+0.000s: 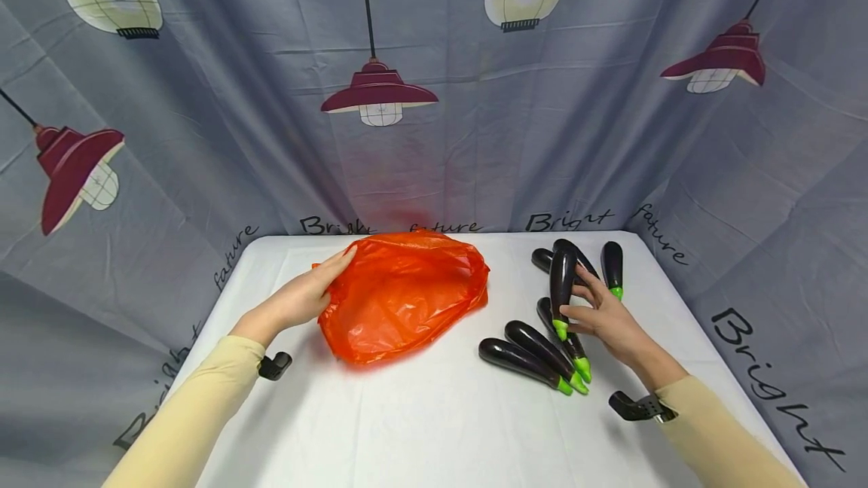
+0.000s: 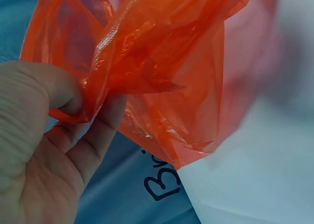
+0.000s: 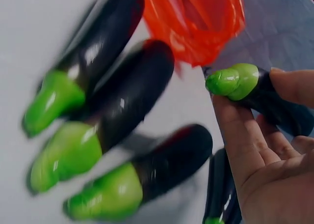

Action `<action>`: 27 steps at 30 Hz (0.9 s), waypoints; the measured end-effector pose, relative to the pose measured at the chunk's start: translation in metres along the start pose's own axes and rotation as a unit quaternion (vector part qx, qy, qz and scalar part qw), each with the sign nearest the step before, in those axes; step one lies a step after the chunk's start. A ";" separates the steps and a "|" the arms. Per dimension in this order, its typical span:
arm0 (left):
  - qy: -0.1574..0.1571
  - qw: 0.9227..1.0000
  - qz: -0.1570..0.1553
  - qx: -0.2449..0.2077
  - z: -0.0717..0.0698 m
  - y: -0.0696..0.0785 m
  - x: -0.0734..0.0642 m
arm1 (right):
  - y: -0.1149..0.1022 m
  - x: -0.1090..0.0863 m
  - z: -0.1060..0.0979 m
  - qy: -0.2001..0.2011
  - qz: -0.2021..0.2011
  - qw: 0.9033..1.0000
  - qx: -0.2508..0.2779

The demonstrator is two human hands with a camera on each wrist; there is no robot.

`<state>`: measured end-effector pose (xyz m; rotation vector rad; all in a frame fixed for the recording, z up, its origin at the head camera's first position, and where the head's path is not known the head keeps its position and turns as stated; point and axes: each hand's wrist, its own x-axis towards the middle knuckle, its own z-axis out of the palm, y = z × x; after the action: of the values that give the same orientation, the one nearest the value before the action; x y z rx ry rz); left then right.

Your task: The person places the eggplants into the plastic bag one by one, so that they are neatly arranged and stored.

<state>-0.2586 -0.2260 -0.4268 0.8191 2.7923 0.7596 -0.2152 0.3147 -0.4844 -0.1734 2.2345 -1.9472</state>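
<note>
1. Head view: toward 10 o'clock on the white worktop, the left hand pinches the edge of an orange bag between thumb and fingers.
2. The bag spreads out at 11 o'clock; whether anything is inside cannot be told.
3. Six loose eggplants lie between 1 and 3 o'clock, not picked up.
4. Just one, the held eggplant, is picked up, at 2 o'clock; the right hand grips it, thumb and fingers partly curled.
5. Grey-blue curtains with printed lamps hang from 9 through 3 o'clock.
</note>
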 end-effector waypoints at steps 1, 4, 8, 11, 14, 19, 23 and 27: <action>0.001 1.000 0.003 0.005 0.000 -0.001 0.001 | -0.001 0.002 0.003 -0.007 -0.003 1.000 0.002; 0.003 1.000 0.011 0.019 0.000 -0.002 0.003 | -0.003 0.007 0.013 -0.029 -0.006 1.000 0.005; 0.004 0.999 0.019 0.029 0.000 -0.004 0.004 | -0.006 0.014 0.029 -0.052 0.001 0.999 0.012; 0.002 0.999 0.010 0.035 0.001 -0.004 0.005 | -0.010 0.021 0.042 -0.069 0.002 0.997 0.020; 0.000 0.999 -0.001 0.048 0.000 -0.005 0.007 | -0.014 0.027 0.056 -0.091 -0.001 0.996 0.021; 0.001 0.997 -0.019 0.075 -0.001 -0.005 0.007 | -0.023 0.034 0.079 -0.128 0.003 0.991 0.032; 0.000 0.996 -0.028 0.080 -0.001 -0.003 0.007 | -0.029 0.041 0.097 -0.158 0.002 0.987 0.036; -0.001 0.997 -0.022 0.075 -0.001 -0.002 0.008 | -0.034 0.049 0.117 -0.179 0.010 0.983 0.034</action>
<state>-0.2669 -0.2239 -0.4267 0.7788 2.8834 0.5472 -0.2399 0.1864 -0.4691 -0.4522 1.9284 -1.8084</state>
